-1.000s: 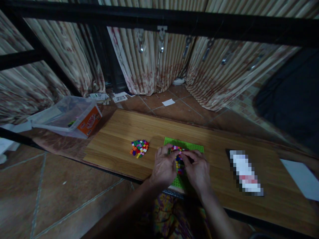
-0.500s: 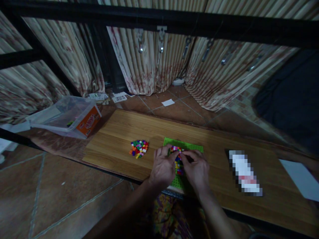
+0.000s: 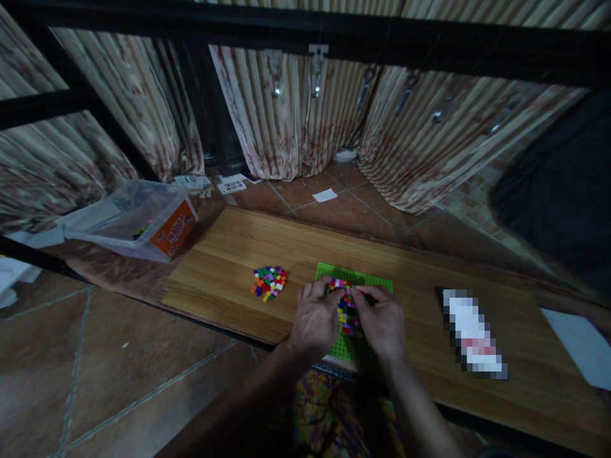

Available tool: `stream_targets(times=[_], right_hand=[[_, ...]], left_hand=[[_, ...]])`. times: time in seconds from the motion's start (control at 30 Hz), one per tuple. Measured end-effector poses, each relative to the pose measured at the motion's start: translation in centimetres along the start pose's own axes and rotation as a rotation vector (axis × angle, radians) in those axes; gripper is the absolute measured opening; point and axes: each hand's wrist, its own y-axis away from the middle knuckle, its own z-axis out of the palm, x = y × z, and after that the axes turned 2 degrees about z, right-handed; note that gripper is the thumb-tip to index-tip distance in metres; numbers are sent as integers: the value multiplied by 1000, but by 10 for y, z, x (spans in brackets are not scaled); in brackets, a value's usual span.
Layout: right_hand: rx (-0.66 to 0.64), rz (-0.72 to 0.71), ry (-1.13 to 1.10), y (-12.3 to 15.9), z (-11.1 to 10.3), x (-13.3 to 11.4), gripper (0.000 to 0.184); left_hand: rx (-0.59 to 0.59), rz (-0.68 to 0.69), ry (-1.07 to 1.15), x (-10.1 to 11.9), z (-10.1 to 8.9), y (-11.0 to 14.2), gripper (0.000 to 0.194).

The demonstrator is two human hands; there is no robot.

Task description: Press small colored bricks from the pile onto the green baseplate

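The right hand [image 3: 383, 320] sits farther from the left hand [image 3: 314, 320] than half a second ago, baring more bricks [image 3: 348, 313] on the board [image 3: 341, 348]; both hands curl partway over them, though I cannot tell whether either grips one; beneath the board is a wooden table [image 3: 224, 254]; left of it, a pile [image 3: 271, 282], then a tub [image 3: 174, 230]; beyond it, floor [image 3: 363, 184] and curtains [image 3: 281, 127].

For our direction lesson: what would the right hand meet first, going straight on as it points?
The right hand would probably meet the coloured bricks on the green baseplate first; it may be touching them; depth is unclear.
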Motion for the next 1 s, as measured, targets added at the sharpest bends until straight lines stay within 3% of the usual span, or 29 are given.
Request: stream_targets(times=[0.7,1.0], right_hand=[[-21,36,-17,-1,0,-6,25],[-21,-21,8,-2,3,1,26]], left_hand=[[-26,1,6,1,2,0,43],[11,-5,-3,5,1,3,41]])
